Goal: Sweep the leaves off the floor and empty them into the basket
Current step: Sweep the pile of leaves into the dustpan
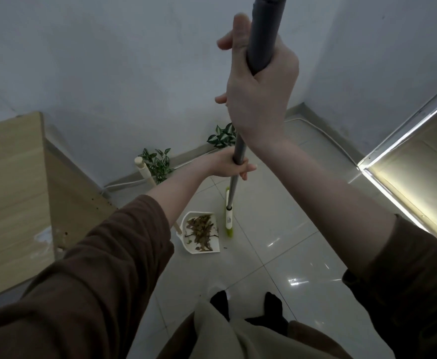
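At 9 o'clock I see a wooden table (10, 182); bumping it could jolt my sweep. My left hand (229, 164) clenches the broom handle (238, 156) low. The leaves (201, 233) lie in the white dustpan (190, 248) at 6 o'clock, broom head (228, 221) touching its lip. A hard stroke could flick them out. What may be 2 specks sit beside it. My right hand (261, 81) grips the handle high. I see no basket.

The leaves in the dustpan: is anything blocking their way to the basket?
No basket shows in this view, so that cannot be judged. The leaves lie in the white dustpan on the floor, broom head beside it.
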